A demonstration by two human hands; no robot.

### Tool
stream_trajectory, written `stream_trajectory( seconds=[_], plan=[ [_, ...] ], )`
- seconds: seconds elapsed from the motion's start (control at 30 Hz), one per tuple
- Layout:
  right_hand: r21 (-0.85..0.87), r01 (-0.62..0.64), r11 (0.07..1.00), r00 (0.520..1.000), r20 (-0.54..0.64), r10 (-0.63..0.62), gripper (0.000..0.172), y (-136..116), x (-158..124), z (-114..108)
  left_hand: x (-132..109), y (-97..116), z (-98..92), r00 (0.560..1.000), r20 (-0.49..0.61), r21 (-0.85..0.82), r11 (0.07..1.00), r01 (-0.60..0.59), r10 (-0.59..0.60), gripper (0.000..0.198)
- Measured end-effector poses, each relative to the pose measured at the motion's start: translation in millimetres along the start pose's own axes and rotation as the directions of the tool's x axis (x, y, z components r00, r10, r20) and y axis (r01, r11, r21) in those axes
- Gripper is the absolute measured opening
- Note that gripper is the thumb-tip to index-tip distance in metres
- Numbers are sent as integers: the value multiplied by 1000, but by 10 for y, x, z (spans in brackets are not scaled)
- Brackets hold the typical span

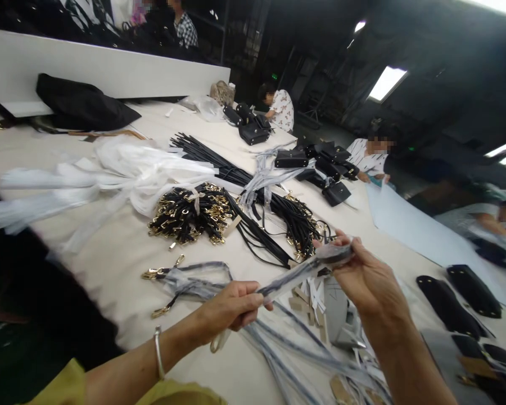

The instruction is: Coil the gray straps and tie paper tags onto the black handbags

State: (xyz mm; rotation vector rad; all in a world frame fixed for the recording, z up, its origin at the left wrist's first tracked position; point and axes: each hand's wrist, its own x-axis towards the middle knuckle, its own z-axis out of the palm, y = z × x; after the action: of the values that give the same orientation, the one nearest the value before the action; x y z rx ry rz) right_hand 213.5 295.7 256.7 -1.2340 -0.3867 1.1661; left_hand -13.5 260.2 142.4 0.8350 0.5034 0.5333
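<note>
A black strap in a clear plastic sleeve (293, 277) is stretched between my two hands above the table. My left hand (238, 305) pinches its lower end; a gold-coloured clasp hangs below those fingers. On the right, my right hand (358, 270) grips the upper end, where the strap broadens into a dark padded part. Beside my left hand lie more plastic-wrapped straps (194, 284) with gold clasps. Behind them sits a bundle of black straps with gold clasps (191, 214), tied with a white band. A second such bundle (293, 222) rests beyond my right hand.
White strips (139, 169) are heaped at the left, near long black straps (211, 160). Several black bags (326, 160) stand farther back; black pieces (451, 304) lie at the right. Cut tags and a grey dispenser (341, 309) sit below my right hand. Other people work around the table.
</note>
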Motion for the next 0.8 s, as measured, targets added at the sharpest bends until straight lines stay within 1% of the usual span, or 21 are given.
stream_trajectory(
  seconds=[0.03,0.1,0.2,0.3,0.4,0.47,0.53,0.57,0.63,0.67,0.73,0.8],
  plan=[
    [111,-68,991,997,-38,72,25,-98,30,14,-9,-1,-17,1000,4,5,1000,-4,4,36],
    [227,-125,966,987,-73,145,26,-232,63,22,-19,-11,-38,1000,21,16,1000,-13,12,37],
    [306,-148,941,977,-103,187,28,-328,40,18,-23,-53,-66,1000,19,16,1000,1,-1,38],
    [368,-191,910,965,-102,243,31,-421,-74,40,-37,-97,-107,999,32,-6,1000,16,-16,41],
    [365,-181,913,965,-113,237,35,-536,-236,78,-62,-101,-134,999,51,13,1000,-13,13,43],
    [324,-153,934,976,-101,195,36,-581,-330,91,-78,-82,-132,998,52,72,996,-51,48,46],
    [248,-108,963,990,-62,127,33,-568,-392,92,-92,-59,-119,996,46,144,986,-80,74,48],
    [189,-62,980,997,-37,70,31,-536,-412,91,-97,-49,-109,996,43,173,981,-87,81,49],
    [47,85,995,996,9,-86,25,-426,-441,97,-108,-34,-90,995,48,207,974,-91,83,50],
    [-20,173,985,985,30,-172,24,-354,-455,107,-112,-28,-80,995,54,214,973,-91,81,51],
    [-129,331,935,943,78,-323,24,-194,-490,143,-122,-17,-58,994,69,212,973,-93,80,52],
    [-195,444,874,895,124,-428,22,-32,-528,189,-135,0,-36,994,73,193,977,-90,77,50]
  ],
)
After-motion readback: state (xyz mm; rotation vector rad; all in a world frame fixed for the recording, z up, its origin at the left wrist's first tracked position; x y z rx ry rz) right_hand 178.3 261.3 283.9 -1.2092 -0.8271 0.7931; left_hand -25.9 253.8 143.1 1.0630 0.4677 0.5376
